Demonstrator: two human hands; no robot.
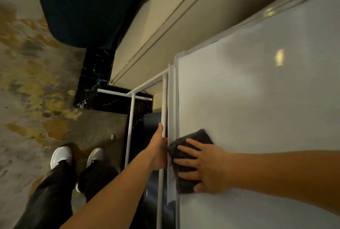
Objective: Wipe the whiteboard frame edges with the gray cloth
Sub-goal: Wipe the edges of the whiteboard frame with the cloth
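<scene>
Both hands work the pale metal whiteboard frame (174, 118): left hand (158, 152) grips it, right hand (206, 166) presses the folded gray cloth (191, 147) beside it, next sliding along.

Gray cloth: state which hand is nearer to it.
Right. The right hand lies flat on the gray cloth, pressing it to the whiteboard. The left hand grips the stand's white pole beside it.

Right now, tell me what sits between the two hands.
In the head view, the whiteboard's frame edge runs between them. The left hand grips the stand pole; the right hand presses the cloth against the frame.
</scene>
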